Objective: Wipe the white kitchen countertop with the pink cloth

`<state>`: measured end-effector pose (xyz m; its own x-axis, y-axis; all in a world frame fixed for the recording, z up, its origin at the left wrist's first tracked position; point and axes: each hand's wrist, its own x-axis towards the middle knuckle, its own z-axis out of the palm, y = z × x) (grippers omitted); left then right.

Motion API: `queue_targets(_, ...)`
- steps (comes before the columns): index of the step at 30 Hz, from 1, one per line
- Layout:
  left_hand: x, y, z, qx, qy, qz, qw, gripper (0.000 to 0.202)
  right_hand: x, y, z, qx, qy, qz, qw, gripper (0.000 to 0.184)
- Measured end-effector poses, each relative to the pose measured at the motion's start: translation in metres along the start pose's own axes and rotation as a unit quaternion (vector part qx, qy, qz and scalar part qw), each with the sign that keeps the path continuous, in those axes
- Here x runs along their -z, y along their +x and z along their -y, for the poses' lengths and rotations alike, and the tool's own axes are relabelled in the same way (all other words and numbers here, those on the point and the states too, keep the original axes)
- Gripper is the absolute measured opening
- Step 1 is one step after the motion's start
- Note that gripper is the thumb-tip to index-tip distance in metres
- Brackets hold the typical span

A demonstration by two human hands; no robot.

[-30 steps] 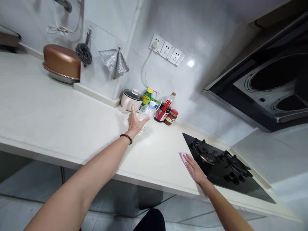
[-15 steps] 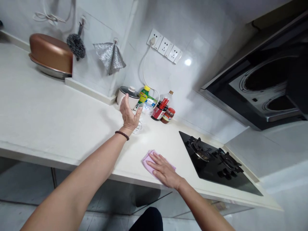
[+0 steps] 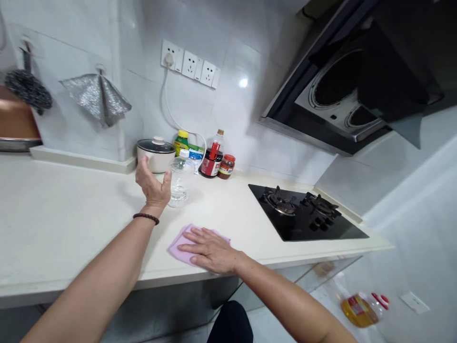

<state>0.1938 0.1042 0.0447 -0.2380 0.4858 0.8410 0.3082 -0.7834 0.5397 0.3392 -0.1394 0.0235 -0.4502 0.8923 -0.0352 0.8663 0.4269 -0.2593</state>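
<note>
My right hand (image 3: 211, 252) flat over pink cloth (image 3: 177, 248), fingers spread rather than clenched, cloth lying on white counter (image 3: 228, 209) near its front edge. My left hand (image 3: 153, 186) ungripped, fingers and thumb parted, beside clear bottle (image 3: 179, 191); cannot tell whether thumb touches it. Lidded pot (image 3: 160, 161) just behind left hand; black stove (image 3: 303, 226) right of cloth, well apart.

And there are labels on the dark jar (image 3: 210, 166), red-lidded jar (image 3: 226, 168) and yellow-capped bottle (image 3: 181, 144), none readable!
</note>
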Motion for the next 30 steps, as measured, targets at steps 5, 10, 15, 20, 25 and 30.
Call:
queue_targets(5, 0.002, 0.000, 0.001, 0.001, 0.004, -0.020, 1.000, 0.078, 0.003, -0.098, -0.055, -0.152, 0.004, -0.062, 0.986, 0.053)
queue_targets(10, 0.003, -0.001, -0.007, -0.004, -0.009, -0.032, 0.999, 0.076, -0.006, -0.172, -0.112, -0.280, -0.042, -0.130, 0.950, 0.057)
queue_targets(15, 0.001, -0.006, -0.025, -0.039, -0.024, -0.023, 0.999, 0.073, -0.007, -0.180, -0.165, -0.320, -0.076, -0.157, 0.931, 0.061)
queue_targets(20, -0.002, -0.026, -0.053, -0.092, -0.106, 0.050, 0.989, 0.059, 0.003, -0.147, -0.217, -0.339, -0.100, -0.156, 0.922, 0.067)
queue_targets(25, -0.007, -0.047, -0.074, -0.130, -0.177, 0.266, 0.939, 0.025, 0.015, -0.105, -0.267, -0.365, -0.116, -0.155, 0.911, 0.068)
queue_targets(30, -0.012, -0.053, -0.078, -0.113, -0.048, 0.423, 0.898, 0.036, 0.037, -0.065, -0.301, -0.366, -0.160, -0.126, 0.908, 0.057)
